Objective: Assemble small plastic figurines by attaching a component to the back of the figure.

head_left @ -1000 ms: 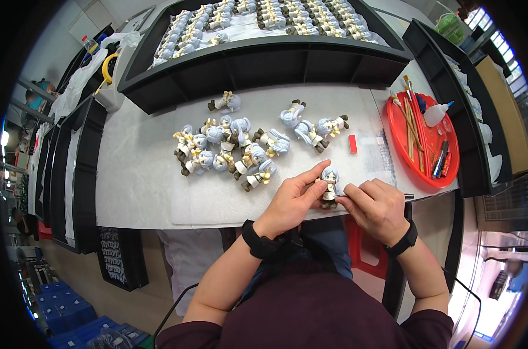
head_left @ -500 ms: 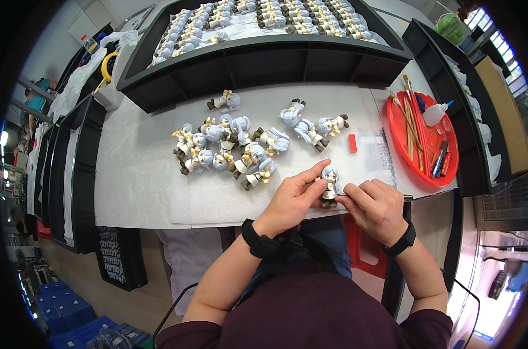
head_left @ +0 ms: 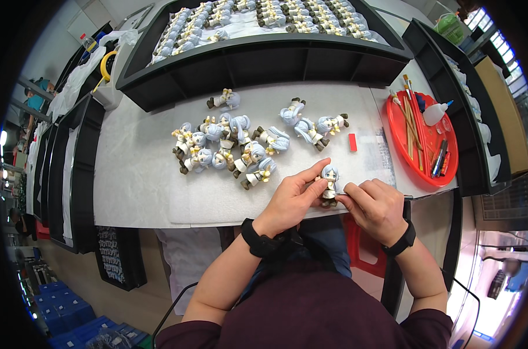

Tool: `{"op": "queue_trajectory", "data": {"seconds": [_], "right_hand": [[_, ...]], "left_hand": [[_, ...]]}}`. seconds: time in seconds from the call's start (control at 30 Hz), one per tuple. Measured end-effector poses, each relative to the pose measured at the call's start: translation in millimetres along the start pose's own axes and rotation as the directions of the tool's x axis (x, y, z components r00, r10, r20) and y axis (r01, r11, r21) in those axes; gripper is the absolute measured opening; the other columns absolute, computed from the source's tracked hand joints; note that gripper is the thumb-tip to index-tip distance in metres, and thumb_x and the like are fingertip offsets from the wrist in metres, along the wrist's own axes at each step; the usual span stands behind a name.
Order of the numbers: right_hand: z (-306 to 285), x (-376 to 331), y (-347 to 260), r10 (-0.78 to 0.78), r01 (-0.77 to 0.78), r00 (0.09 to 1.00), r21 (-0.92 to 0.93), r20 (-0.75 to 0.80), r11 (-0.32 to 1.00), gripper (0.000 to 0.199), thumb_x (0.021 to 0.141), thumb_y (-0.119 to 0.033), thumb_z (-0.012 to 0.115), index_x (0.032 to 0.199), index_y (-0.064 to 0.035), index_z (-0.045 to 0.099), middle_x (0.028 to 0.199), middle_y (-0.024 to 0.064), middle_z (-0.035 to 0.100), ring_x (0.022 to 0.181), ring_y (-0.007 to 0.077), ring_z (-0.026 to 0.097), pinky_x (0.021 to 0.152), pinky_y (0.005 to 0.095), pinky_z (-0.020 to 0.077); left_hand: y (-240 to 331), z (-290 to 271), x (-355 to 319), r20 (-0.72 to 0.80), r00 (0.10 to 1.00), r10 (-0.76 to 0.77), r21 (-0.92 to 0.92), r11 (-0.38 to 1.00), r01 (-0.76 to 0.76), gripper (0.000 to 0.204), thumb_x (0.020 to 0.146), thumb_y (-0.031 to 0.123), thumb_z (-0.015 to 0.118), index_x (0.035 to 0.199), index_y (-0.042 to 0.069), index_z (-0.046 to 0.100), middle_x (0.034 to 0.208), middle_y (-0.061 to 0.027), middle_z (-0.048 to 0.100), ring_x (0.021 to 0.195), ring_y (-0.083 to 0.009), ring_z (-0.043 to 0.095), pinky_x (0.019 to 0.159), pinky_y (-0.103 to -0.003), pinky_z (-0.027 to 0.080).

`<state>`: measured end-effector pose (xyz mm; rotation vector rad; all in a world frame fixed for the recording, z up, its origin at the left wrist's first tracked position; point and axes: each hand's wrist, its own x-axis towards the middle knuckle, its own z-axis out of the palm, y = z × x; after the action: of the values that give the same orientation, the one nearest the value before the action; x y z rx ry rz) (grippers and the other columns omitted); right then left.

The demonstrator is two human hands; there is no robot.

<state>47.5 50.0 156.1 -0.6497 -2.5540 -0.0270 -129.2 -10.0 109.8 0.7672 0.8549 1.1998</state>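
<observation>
My left hand (head_left: 294,199) grips a small figurine (head_left: 329,181) with pale blue hair, a white outfit and dark boots, holding it upright near the table's front edge. Pinched in my right hand (head_left: 373,208) is a slim pen-like tool (head_left: 407,197); its dark rear end sticks out past the hand and its thin tip meets the figurine's lower body. The tip's exact kind is too small to make out. Left of my hands lies a cluster of similar figurines (head_left: 220,142), and a few loose figurines (head_left: 311,132) rest farther off. Beyond the right hand sits a small red block (head_left: 352,142).
A large black tray (head_left: 264,64) of figurines stands at the back. On the right is a red dish (head_left: 422,166) with brushes, sticks, markers and a squeeze bottle (head_left: 435,113). Black trays (head_left: 479,116) flank the table, including one at left (head_left: 72,174). Another person is far left.
</observation>
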Motion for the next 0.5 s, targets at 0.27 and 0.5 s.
{"op": "queue_trajectory", "data": {"seconds": [0.27, 0.5], "right_hand": [[1.0, -0.8, -0.9, 0.03, -0.03, 0.999, 0.006, 0.013, 1.0, 0.018, 0.072, -0.023, 0.069, 0.079, -0.0099, 0.06, 0.056, 0.0014, 0.044, 0.049, 0.0159, 0.049, 0.044, 0.0292, 0.0389], [3.0, -2.0, -2.1, 0.055, -0.055, 0.998, 0.015, -0.003, 0.998, 0.018, 0.073, -0.024, 0.069, 0.079, -0.0098, 0.06, 0.056, 0.0017, 0.044, 0.048, 0.0162, 0.048, 0.044, 0.0297, 0.0383]], "left_hand": [[0.2, 0.4, -0.2, -0.004, 1.0, 0.009, 0.001, 1.0, -0.009, 0.043, 0.094, 0.012, 0.042, 0.135, 0.005, 0.032, 0.108, -0.0049, 0.053, 0.094, -0.011, 0.053, 0.082, -0.028, 0.049], [1.5, 1.6, -0.6, -0.009, 1.0, 0.012, -0.015, 1.0, -0.012, 0.042, 0.094, 0.012, 0.043, 0.134, 0.004, 0.033, 0.108, -0.005, 0.053, 0.094, -0.0112, 0.053, 0.081, -0.028, 0.05]]}}
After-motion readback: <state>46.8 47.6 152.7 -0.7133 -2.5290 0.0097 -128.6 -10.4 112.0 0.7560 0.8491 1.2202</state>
